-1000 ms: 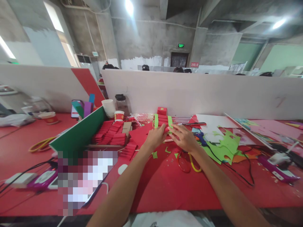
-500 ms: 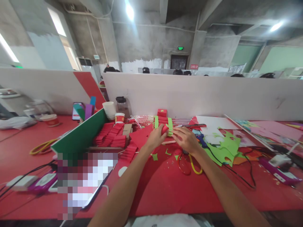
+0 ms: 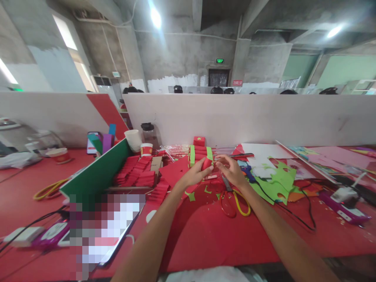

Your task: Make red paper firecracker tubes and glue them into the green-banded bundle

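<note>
From where I stand, the right hand (image 3: 230, 169) has just moved apart from the left hand (image 3: 197, 172); half a second ago they were closer together. The left grip is closed around a red paper roll (image 3: 207, 163), which leans over the middle of the table (image 3: 202, 243), toward its far edge, just before the green-banded bundle of red rolls (image 3: 201, 149). The right grip has bent fingers near the roll, but I cannot tell if it pinches something. This means, I judge, that the left hand alone now supports the roll. About writing: the small red box (image 3: 199, 141) at the far edge carries a star; the brown carton (image 3: 156, 163) toward the left edge, the green sign (image 3: 220, 60) and the red sign (image 3: 237, 82) have characters too small for me to read.
</note>
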{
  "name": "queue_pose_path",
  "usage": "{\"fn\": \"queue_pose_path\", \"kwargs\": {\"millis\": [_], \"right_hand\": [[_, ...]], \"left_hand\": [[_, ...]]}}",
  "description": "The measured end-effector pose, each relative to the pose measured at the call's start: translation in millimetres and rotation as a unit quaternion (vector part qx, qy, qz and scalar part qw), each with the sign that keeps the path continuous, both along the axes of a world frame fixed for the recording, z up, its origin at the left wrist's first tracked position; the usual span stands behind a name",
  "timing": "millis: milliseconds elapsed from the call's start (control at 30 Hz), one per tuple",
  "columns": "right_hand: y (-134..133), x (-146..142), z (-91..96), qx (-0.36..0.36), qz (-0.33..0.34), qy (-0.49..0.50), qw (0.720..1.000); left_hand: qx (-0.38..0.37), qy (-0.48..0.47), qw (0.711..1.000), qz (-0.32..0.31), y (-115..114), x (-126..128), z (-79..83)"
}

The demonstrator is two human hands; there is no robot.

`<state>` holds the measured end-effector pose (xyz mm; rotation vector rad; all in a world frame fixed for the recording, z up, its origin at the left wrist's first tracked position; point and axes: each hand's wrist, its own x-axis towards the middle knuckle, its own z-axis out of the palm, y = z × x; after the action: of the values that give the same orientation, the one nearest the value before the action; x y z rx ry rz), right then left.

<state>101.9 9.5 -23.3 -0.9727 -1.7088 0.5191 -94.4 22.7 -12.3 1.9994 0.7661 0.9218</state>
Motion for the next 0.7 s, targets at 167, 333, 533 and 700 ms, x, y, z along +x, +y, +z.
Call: {"fn": "queue_pose_path", "kwargs": {"millis": [167, 333, 533, 700], "right_hand": [[-0.9, -10.8, -2.0, -0.05, 0.056, 0.065, 0.995], [0.1, -12.7, -4.2, -0.096, 0.073, 0.145, 0.982], [3.3, -14.9, -5.9, -0.167, 0.083, 0.254, 0.949], [14.4, 0.0, -7.7, -0.191, 0.038, 0.394, 0.898]], "left_hand": [[-0.089, 0.001, 0.992, -0.087, 0.3, 2.1, 1.3], [-0.179, 0.014, 0.977, -0.113, -6.3, 2.7, 7.3], [-0.241, -0.011, 0.965, -0.104, -12.6, 1.9, 6.9], [-0.213, -0.045, 0.973, -0.069, -9.9, -5.0, 10.9]]}}
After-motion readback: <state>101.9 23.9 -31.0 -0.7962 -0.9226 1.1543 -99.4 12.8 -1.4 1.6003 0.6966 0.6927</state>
